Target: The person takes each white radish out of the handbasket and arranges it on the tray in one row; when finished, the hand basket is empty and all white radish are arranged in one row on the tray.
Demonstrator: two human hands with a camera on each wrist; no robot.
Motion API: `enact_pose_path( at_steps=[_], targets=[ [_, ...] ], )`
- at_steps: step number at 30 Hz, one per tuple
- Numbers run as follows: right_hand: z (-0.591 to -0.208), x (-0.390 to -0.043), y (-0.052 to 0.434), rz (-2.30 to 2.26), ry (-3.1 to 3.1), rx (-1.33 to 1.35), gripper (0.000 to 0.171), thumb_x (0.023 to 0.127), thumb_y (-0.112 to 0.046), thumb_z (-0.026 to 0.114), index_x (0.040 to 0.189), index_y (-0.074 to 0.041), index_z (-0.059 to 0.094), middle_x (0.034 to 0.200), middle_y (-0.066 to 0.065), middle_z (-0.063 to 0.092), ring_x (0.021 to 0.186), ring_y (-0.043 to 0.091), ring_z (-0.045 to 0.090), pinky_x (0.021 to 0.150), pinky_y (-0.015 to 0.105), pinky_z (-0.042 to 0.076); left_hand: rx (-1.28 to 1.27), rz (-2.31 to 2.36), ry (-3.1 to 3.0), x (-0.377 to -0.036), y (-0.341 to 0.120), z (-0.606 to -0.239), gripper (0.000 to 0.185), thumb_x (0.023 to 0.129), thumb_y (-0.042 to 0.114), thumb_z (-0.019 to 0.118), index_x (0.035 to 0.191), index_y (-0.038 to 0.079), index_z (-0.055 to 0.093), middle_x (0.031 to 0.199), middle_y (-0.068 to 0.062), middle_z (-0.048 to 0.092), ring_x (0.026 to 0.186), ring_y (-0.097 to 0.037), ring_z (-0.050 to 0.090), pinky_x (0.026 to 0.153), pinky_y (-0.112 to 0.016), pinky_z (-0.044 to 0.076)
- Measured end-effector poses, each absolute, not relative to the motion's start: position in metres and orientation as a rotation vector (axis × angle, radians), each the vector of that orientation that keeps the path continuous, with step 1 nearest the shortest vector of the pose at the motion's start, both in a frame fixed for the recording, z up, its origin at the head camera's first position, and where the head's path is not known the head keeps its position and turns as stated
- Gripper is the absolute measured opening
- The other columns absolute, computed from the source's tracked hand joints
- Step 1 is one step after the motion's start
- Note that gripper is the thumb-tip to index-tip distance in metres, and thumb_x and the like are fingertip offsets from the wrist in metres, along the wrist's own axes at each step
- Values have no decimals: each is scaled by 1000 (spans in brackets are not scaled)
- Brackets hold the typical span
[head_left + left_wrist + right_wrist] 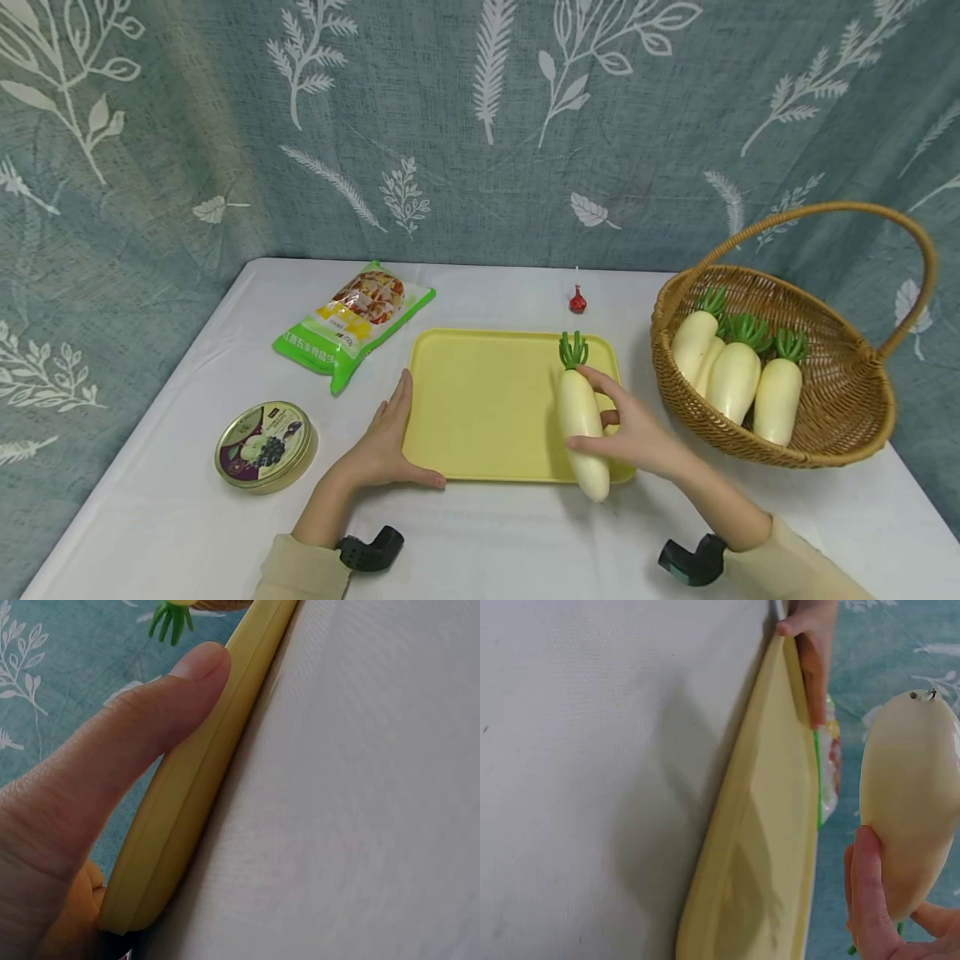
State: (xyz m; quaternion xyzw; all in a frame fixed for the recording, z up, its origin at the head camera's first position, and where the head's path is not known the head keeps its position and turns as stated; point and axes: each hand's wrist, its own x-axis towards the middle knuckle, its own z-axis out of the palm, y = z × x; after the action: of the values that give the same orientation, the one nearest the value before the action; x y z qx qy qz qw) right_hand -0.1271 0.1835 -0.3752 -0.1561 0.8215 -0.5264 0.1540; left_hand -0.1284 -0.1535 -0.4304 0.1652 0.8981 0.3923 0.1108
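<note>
My right hand (637, 429) holds a white radish (581, 417) with green leaf stubs over the right part of a yellow tray (480, 408). In the head view the radish's leaves point away from me. The right wrist view shows the radish (907, 787) raised above the tray, its blunt end uppermost in that picture. My left hand (382, 442) touches the tray's near left corner, fingers straight along the left side and thumb against the front edge. The left wrist view shows that thumb (150, 712) on the tray's rim (187, 795).
To the right stands a wicker basket (847, 417) with a tall handle, holding several white radishes (735, 379). A green and white food packet (356, 321) lies behind the tray at the left, and a round tin (264, 446) sits nearer. A small red ornament (577, 302) is behind the tray.
</note>
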Motion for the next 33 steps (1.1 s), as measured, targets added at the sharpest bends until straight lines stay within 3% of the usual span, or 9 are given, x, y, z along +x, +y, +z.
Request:
enact_pose_path(
  at_steps=[21, 33],
  targets=[
    [-392, -146, 154, -1471, 2347, -321, 90, 73, -23, 78, 145, -19, 24, 139, 23, 30, 91, 27, 60, 66, 34, 53, 478, 1129, 2631, -130, -153, -432, 144, 52, 47, 86, 142, -1, -16, 150, -20, -11, 138, -30, -4, 110, -48, -3],
    [-404, -157, 133, -1466, 2329, -326, 89, 74, -20, 77, 145, -15, 23, 139, 23, 31, 87, 23, 61, 66, 33, 53, 484, 1119, 2637, -129, -154, -433, 143, 53, 47, 85, 142, -2, -16, 150, -21, -11, 138, -31, -4, 110, -48, -3]
  ],
)
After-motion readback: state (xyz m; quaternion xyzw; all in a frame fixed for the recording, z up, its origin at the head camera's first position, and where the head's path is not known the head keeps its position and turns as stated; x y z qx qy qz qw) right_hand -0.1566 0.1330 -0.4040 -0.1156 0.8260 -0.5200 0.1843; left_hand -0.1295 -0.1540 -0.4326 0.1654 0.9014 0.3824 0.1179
